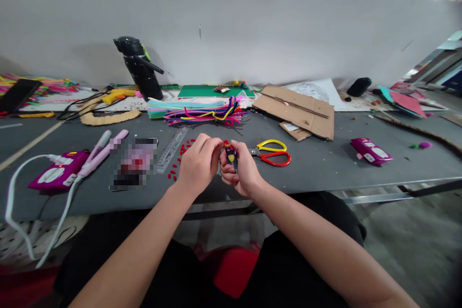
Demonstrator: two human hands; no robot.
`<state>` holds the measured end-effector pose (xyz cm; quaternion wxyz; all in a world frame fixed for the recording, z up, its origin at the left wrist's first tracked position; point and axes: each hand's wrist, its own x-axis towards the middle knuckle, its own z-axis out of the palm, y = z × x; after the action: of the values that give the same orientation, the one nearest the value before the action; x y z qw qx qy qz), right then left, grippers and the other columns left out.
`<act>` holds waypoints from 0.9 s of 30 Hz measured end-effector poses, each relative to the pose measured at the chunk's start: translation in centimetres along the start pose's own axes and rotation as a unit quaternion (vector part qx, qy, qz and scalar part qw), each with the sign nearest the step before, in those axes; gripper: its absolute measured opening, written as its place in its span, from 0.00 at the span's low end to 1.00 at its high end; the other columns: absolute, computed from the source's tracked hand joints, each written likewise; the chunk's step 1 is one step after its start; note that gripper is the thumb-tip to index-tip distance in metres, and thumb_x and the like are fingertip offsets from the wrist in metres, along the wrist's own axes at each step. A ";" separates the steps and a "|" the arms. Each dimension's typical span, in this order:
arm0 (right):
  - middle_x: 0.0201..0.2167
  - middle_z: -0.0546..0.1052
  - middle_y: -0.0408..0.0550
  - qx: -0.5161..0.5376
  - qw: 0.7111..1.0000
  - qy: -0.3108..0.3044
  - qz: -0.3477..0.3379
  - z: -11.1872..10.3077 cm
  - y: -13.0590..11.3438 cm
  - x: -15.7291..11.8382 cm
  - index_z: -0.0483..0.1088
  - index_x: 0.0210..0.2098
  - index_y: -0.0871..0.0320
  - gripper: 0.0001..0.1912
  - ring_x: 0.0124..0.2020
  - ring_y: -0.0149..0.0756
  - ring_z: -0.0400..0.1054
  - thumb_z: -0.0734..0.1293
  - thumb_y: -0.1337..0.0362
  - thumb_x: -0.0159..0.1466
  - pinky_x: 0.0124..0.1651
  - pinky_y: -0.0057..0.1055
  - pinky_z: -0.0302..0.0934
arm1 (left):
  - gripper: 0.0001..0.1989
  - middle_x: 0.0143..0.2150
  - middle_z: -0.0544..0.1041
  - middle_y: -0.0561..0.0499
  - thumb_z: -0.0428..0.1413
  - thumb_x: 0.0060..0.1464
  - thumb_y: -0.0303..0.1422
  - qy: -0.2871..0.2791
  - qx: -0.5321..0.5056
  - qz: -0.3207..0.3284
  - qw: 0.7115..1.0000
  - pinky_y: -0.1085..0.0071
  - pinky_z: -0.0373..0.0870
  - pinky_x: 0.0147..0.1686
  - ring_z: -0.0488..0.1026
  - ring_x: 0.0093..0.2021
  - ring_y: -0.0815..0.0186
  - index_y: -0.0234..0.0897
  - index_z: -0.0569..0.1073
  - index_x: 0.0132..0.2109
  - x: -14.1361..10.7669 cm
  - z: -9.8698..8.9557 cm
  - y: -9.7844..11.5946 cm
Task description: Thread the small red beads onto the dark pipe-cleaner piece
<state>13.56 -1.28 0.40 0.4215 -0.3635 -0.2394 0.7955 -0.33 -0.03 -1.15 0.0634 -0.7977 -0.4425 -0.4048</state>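
My right hand (242, 169) is wrapped round a small dark lighter (231, 156) with a yellow emblem and a red top, held upright above the table's front part. Close beside the lighter's top, my left hand (200, 161) has its fingertips pinched together. What they hold, if anything, is too small to make out. Several short red fuzzy pieces (172, 172) lie on the table left of my left hand, near a clear ruler (173, 149). Just right of my right hand lie scissors (276, 153) with one yellow and one red handle.
Behind my hands lie a bundle of coloured pipe cleaners (202, 109) and flat cardboard (299, 108). A black flask (142, 70) stands at the back left. Left are a phone (135, 163), a pink straightening iron (104, 153) with a cord, and a purple pack (61, 171). Another purple pack (371, 150) lies right.
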 end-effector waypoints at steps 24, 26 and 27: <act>0.10 0.50 0.34 0.006 1.000 -0.010 -0.010 0.0 0.0 -0.1 0.61 0.19 0.58 0.29 0.10 0.21 0.36 0.51 0.47 0.68 0.17 0.23 0.32 | 0.05 0.38 0.72 0.48 0.51 0.66 0.30 0.030 -0.028 0.021 0.999 0.71 0.68 0.36 0.71 0.36 0.66 0.37 0.72 0.44 -0.1 0.4 -0.4; 0.10 0.50 0.34 0.008 1.000 -0.014 -0.015 0.0 -0.1 -0.1 0.62 0.19 0.58 0.29 0.10 0.21 0.36 0.51 0.46 0.68 0.17 0.23 0.33 | 0.05 0.38 0.72 0.48 0.52 0.66 0.30 0.030 -0.035 0.017 0.999 0.71 0.67 0.36 0.70 0.36 0.66 0.36 0.72 0.44 -0.1 0.3 -0.4; 0.10 0.50 0.34 0.008 1.000 -0.015 -0.017 -0.1 -0.1 -0.2 0.62 0.20 0.58 0.29 0.10 0.21 0.36 0.52 0.45 0.68 0.17 0.23 0.33 | 0.04 0.38 0.72 0.48 0.52 0.65 0.30 0.030 -0.038 0.015 0.999 0.71 0.67 0.36 0.70 0.36 0.66 0.36 0.72 0.44 0.0 0.3 -0.4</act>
<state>13.74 -1.36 0.51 0.4346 -0.3439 -0.2452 0.7954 -0.49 0.34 -1.46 0.0525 -0.7933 -0.4127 -0.4444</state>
